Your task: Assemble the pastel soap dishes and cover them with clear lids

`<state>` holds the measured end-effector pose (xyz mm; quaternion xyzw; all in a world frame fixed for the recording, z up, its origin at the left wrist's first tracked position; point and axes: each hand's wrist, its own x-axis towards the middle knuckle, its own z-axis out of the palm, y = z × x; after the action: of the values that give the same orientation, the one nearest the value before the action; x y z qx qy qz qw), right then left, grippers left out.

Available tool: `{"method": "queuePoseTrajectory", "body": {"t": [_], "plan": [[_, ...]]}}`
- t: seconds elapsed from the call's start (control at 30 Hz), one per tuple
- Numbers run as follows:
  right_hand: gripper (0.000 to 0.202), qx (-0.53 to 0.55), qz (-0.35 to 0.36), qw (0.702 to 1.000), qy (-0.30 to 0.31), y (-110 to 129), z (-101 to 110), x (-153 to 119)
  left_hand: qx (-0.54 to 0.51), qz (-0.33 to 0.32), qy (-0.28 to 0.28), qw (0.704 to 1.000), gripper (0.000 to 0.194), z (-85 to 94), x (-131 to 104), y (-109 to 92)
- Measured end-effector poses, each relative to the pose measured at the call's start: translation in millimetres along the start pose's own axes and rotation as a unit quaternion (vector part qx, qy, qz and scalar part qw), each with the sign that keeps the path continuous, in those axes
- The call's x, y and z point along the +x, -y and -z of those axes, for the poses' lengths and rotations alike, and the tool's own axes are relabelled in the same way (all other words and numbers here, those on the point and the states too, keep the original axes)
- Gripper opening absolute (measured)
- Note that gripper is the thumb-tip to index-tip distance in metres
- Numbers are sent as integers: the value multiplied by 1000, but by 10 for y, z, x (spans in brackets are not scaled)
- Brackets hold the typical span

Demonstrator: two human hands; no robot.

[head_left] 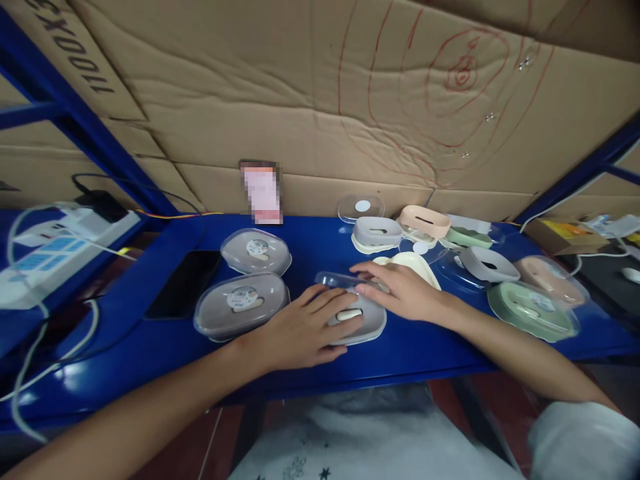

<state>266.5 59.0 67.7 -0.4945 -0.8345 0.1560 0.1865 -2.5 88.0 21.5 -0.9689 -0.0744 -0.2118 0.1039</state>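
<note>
A grey oval soap dish [373, 325] with a slot in its middle lies in front of me on the blue table. My left hand [315, 327] rests over its left side, fingers spread and stretched out flat. At the dish's far edge is a clear plastic lid [333, 279], partly hidden by both hands. My right hand [403, 290] has its thumb and fingers around the lid's right end. Two lidded grey soap dishes, one nearer [210, 317] and one farther [233, 250], sit left of my left hand. A cream tray [417, 263] lies just beyond my right hand.
Several soap dish parts stand to the right, including a peach one [425, 217], a grey ring-like insert [493, 267] and a lidded green dish [515, 310]. A black phone [180, 287] lies left; a lit screen [263, 193] leans on the cardboard. A power strip [65, 257] with cables occupies the left.
</note>
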Motion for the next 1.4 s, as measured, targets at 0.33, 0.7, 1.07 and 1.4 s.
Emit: {"method": "queuePoseTrajectory", "body": {"t": [0.33, 0.7, 1.07, 1.4], "plan": [[47, -77, 113, 989, -55, -146, -222, -179, 26, 57, -20, 998, 58, -20, -30, 110], [80, -165, 139, 976, -34, -186, -388, -206, 3, 130, 17, 991, 53, -120, -41, 94], [60, -266, 109, 956, -62, -60, -531, -239, 27, 111, 7, 993, 38, -59, 12, 70], [52, -258, 140, 955, -43, -88, -423, -150, 15, 156, -28, 987, 34, -51, -15, 56]]}}
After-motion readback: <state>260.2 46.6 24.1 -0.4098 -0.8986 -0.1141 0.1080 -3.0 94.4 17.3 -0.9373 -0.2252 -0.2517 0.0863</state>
